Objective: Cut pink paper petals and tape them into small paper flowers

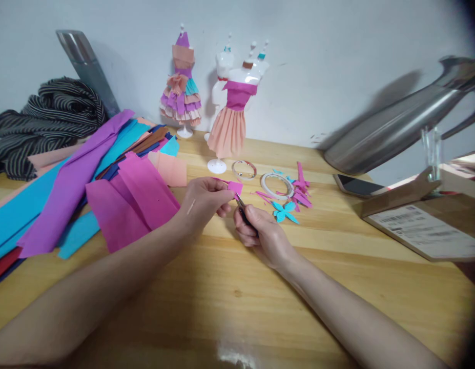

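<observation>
My left hand pinches a small pink paper piece above the wooden table. Closed around small scissors, my right hand holds their blades against the pink piece's lower edge. Just right of the hands lie a blue paper butterfly, pink paper scraps and two tape rolls. Behind them stands a white mannequin in a pink and peach paper dress. A second mannequin in a layered paper dress stands further left.
Sheets of pink, purple and blue crepe paper are spread over the table's left side, with striped fabric behind. A phone, a cardboard box and a metal lamp arm occupy the right.
</observation>
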Action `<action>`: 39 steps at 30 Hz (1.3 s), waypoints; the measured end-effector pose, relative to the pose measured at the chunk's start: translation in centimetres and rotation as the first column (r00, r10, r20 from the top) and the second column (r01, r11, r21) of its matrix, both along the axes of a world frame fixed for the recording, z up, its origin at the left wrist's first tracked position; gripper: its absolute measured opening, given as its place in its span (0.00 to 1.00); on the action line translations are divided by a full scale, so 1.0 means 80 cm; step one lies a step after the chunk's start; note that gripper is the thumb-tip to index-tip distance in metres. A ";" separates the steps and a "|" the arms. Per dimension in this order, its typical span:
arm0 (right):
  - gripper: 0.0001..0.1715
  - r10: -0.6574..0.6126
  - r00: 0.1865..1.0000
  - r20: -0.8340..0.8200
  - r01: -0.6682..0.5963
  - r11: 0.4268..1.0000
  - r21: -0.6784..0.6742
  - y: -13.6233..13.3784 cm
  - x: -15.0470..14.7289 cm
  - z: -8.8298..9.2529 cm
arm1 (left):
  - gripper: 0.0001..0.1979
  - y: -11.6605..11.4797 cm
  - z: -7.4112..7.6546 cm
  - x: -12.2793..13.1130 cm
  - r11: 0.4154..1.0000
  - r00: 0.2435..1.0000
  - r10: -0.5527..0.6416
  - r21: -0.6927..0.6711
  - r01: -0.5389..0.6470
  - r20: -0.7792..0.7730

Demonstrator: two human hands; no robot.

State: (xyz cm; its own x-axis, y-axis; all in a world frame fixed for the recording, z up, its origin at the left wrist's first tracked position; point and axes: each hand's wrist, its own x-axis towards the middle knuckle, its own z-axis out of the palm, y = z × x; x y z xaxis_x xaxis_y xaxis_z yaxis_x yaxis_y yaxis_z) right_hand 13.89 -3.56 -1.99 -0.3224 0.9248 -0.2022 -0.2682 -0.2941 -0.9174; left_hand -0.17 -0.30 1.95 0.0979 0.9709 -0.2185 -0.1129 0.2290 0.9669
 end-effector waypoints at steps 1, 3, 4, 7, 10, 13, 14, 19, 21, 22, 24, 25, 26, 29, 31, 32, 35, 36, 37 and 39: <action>0.27 0.005 1.000 0.000 -0.005 1.000 0.001 0.000 0.000 0.000 | 0.08 0.000 0.000 0.000 1.000 1.000 -0.001 -0.003 0.001 0.000; 0.26 0.012 1.000 -0.002 -0.012 1.000 0.004 0.000 0.000 0.000 | 0.08 0.000 0.001 0.000 1.000 1.000 -0.006 -0.004 0.006 -0.001; 0.26 0.013 1.000 -0.004 -0.012 1.000 0.003 0.000 0.000 0.000 | 0.08 0.001 0.001 -0.001 1.000 1.000 -0.008 -0.003 0.008 -0.001; 0.26 0.001 1.000 -0.009 -0.001 1.000 0.002 0.001 -0.001 -0.002 | 0.08 0.001 0.002 -0.001 1.000 1.000 -0.010 -0.004 0.010 0.002; 0.26 -0.019 1.000 -0.018 0.019 1.000 0.003 0.001 -0.001 -0.003 | 0.07 0.001 0.001 -0.001 1.000 1.000 -0.013 -0.003 0.013 0.002; 0.26 -0.032 0.999 -0.022 0.032 0.999 0.005 0.001 -0.001 -0.003 | 0.07 0.000 0.000 0.000 1.000 1.000 -0.015 0.001 0.015 0.003; 0.26 -0.032 0.999 -0.022 0.032 0.999 0.007 0.001 -0.001 -0.003 | 0.08 0.000 0.000 0.000 1.000 1.000 -0.015 0.001 0.015 0.003; 0.26 -0.031 0.999 -0.026 0.030 1.000 -0.005 0.001 -0.001 -0.001 | 0.08 0.000 0.001 -0.001 1.000 1.000 -0.013 -0.006 0.014 0.008; 0.26 -0.033 0.999 -0.025 0.032 0.999 -0.015 0.001 -0.001 -0.001 | 0.07 0.001 0.001 -0.001 1.000 1.000 -0.022 -0.005 0.022 0.020; 0.26 -0.032 0.999 -0.025 0.032 0.999 -0.019 0.001 -0.001 -0.002 | 0.07 0.001 0.000 -0.002 1.000 0.999 -0.026 -0.002 0.027 0.025; 0.27 -0.031 0.999 -0.028 0.031 0.999 -0.021 0.001 -0.001 -0.003 | 0.07 0.001 -0.001 -0.002 1.000 0.999 -0.029 0.001 0.029 0.027; 0.27 -0.034 0.999 -0.031 0.033 0.999 -0.019 0.001 -0.002 -0.003 | 0.07 0.001 -0.001 -0.002 1.000 0.999 -0.029 0.000 0.029 0.027; 0.27 -0.036 0.999 -0.035 0.035 0.999 -0.017 0.001 -0.002 -0.003 | 0.07 0.001 -0.001 -0.002 1.000 0.999 -0.027 -0.002 0.027 0.026; 0.27 -0.038 0.998 -0.040 0.038 0.999 -0.011 0.001 -0.002 -0.003 | 0.07 0.001 -0.001 -0.001 1.000 0.999 -0.020 -0.010 0.020 0.035; 0.27 -0.043 0.999 -0.033 0.043 0.999 -0.007 0.001 -0.002 -0.002 | 0.07 0.000 0.000 -0.001 1.000 0.999 -0.016 -0.012 0.017 0.044; 0.27 -0.046 0.999 -0.029 0.046 0.999 -0.005 0.000 -0.002 -0.002 | 0.07 0.001 0.000 -0.001 1.000 0.999 -0.014 -0.012 0.015 0.048; 0.27 -0.048 0.999 -0.025 0.048 0.999 0.002 0.000 -0.002 -0.003 | 0.07 0.001 0.000 -0.001 1.000 0.999 -0.013 -0.012 0.013 0.050; 0.27 -0.047 0.999 -0.025 0.047 0.999 0.004 0.000 -0.002 -0.003 | 0.07 0.001 0.000 -0.001 1.000 0.999 -0.011 -0.013 0.012 0.050; 0.27 -0.047 0.999 -0.025 0.047 0.999 0.006 0.000 -0.002 -0.003 | 0.07 0.001 0.000 -0.001 1.000 0.999 -0.010 -0.012 0.011 0.049; 0.27 -0.053 0.998 -0.022 0.053 0.999 0.004 0.000 -0.002 -0.003 | 0.08 0.000 0.001 0.000 1.000 0.999 -0.008 -0.014 0.009 0.049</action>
State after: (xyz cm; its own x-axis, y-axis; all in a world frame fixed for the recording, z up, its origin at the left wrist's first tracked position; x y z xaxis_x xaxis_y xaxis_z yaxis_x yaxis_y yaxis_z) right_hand 13.73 -3.54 -2.20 -0.2770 0.9416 -0.1912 -0.3036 -0.2746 -0.9124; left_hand -0.18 -0.31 2.01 0.1173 0.9667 -0.2273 -0.1577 0.2442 0.9568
